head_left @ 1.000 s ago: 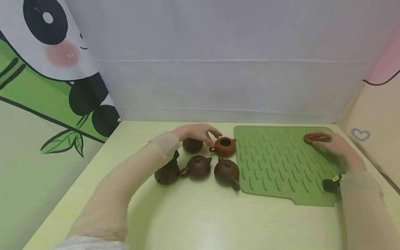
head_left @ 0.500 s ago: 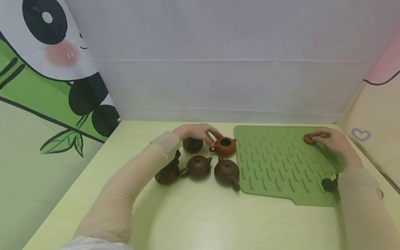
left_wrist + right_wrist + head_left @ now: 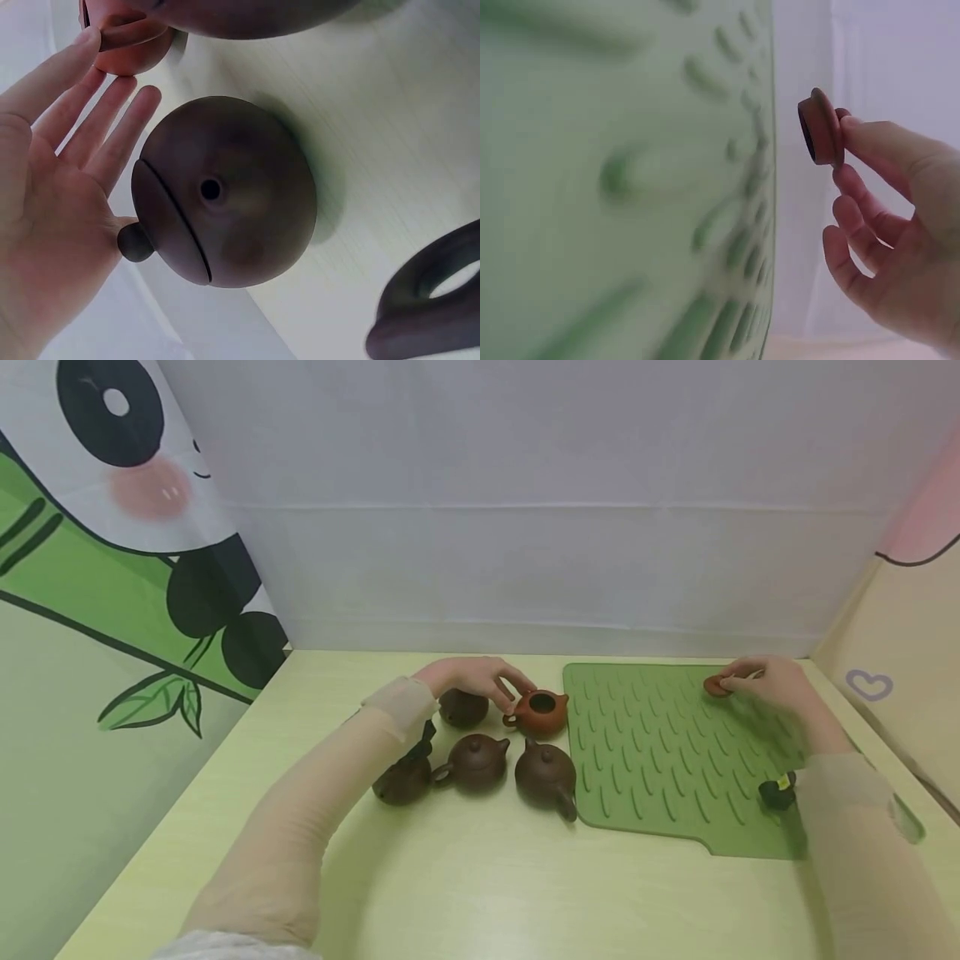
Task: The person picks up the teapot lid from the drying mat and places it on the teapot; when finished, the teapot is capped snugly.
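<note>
An uncovered reddish-brown clay teapot (image 3: 546, 724) stands at the left edge of the green mat. My left hand (image 3: 480, 679) holds it lightly: in the left wrist view the thumb is on its handle (image 3: 133, 34) and the fingertips meet its body. Over the mat's far right part, my right hand (image 3: 776, 687) pinches a small reddish-brown teapot lid (image 3: 717, 686) by its knob. The right wrist view shows this lid (image 3: 823, 129) tilted and off the mat, its other fingers loosely bent. A dark brown teapot (image 3: 240, 195) lies under my left palm, partly hidden.
Nearer stand dark lidded teapots: one in the middle (image 3: 478, 764), one beside the mat (image 3: 544, 772), and one at the left (image 3: 401, 781), partly covered by the wrist camera. The ridged green mat (image 3: 645, 760) covers the table's right side. A pale wall (image 3: 540, 568) rises behind.
My right hand has moved left and slightly away from me over the mat, carrying the lid. The left hand and the teapots have stayed in place.
</note>
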Motion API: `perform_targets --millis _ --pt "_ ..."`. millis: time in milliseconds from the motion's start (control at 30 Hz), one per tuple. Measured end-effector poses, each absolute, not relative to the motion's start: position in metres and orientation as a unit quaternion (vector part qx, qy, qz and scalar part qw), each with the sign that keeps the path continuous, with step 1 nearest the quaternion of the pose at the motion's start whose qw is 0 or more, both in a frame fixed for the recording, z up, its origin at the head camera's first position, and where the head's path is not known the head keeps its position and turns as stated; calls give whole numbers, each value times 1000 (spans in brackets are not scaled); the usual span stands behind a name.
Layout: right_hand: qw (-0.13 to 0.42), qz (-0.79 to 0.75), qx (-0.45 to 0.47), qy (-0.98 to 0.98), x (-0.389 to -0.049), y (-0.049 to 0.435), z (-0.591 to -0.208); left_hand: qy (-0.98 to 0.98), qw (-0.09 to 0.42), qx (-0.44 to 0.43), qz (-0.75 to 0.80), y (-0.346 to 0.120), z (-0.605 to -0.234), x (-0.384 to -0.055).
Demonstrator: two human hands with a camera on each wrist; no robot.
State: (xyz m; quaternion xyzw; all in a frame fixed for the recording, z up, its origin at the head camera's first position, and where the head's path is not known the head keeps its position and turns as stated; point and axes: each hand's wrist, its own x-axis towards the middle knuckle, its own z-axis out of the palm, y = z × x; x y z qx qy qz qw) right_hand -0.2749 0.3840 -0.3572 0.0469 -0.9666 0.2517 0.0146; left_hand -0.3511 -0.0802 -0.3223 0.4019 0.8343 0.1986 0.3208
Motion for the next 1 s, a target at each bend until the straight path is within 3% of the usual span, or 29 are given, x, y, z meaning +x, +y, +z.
perform_targets --millis 733,1000 --pt "99 390 118 -908 -278 261 -335 834 321 403 197 -80 -325 -351" --pt "100 417 140 -892 -278 225 -334 835 323 400 195 -80 -324 -352"
